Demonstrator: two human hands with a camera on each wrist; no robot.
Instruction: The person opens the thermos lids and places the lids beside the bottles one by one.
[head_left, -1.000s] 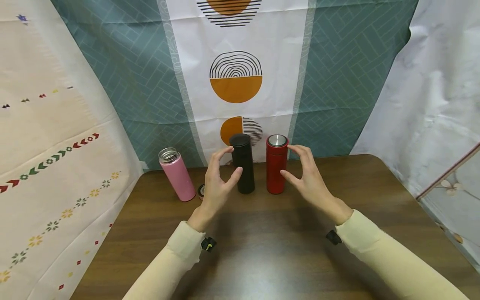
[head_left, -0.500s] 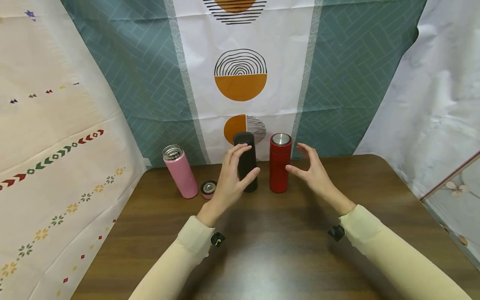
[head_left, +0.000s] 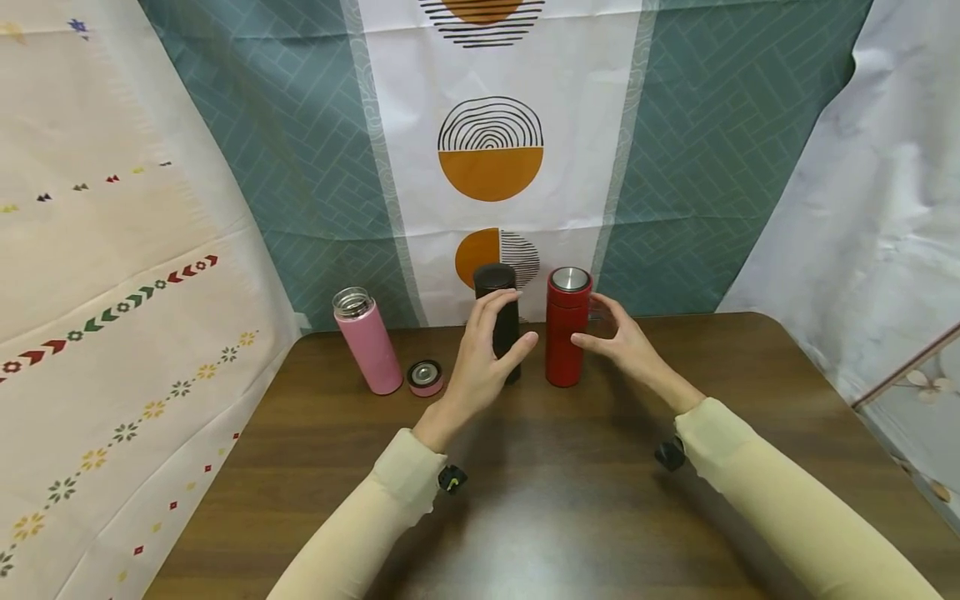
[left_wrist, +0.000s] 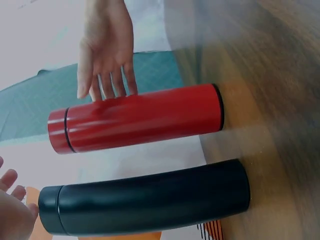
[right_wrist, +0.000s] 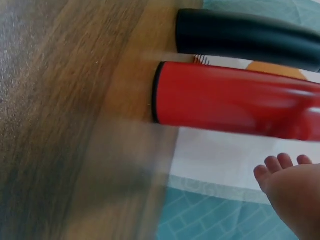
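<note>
A red thermos (head_left: 566, 346) with a silver-topped lid stands upright at the table's back. My right hand (head_left: 630, 346) is at its right side, thumb toward the front and fingers reaching to the far side. In the right wrist view, the fingertips (right_wrist: 272, 165) show a gap from the red wall. Left of it stands a black thermos (head_left: 506, 327), partly hidden behind my left hand (head_left: 474, 362). That hand makes a wide C between thumb and fingers, holding nothing. In the left wrist view, its fingers (left_wrist: 15, 210) are near the black thermos's lid end; contact is unclear.
An uncapped pink thermos (head_left: 371, 346) stands at the back left, with its pink-rimmed lid (head_left: 425, 377) lying beside it on the wooden table (head_left: 525, 500). A patterned cloth (head_left: 487, 75) hangs right behind the bottles. Light cloths hang at both sides.
My left hand has shifted right, now overlapping the black thermos and uncovering the pink lid. My right hand drew slightly away from the red thermos, then came back to it. The view turned slightly left.
</note>
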